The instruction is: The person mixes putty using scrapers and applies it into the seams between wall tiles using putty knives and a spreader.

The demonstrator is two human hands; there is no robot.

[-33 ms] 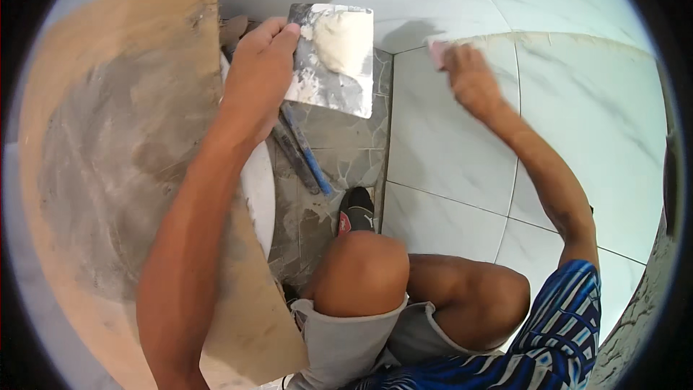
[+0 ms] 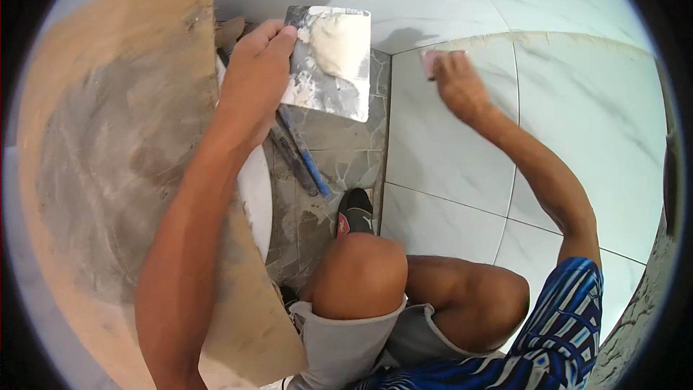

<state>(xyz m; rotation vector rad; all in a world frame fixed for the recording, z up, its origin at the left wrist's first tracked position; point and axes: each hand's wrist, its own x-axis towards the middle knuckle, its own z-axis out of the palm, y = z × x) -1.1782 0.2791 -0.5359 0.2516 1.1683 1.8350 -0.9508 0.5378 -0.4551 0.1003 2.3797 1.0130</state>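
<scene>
A flat rectangular metal plate is gripped at its left edge by my left hand, thumb on top. On the plate sits a thick mound of cream paste, with white smears around it. My right hand, slightly blurred, is closed on a small pink spreader. The spreader is over the white marbled tile, near its far left corner; contact with the tile cannot be made out. A band of cream paste runs along the far joint, to the right of this hand.
On my left stands a large worn wooden board with a grey-stained face. A white curved rim shows beside it. Blue and dark bars lie on the grey patterned floor. My shoe stands nearby.
My right hand has moved slightly left and toward me with the pink spreader, away from the far joint. My left hand and the plate have barely shifted.
</scene>
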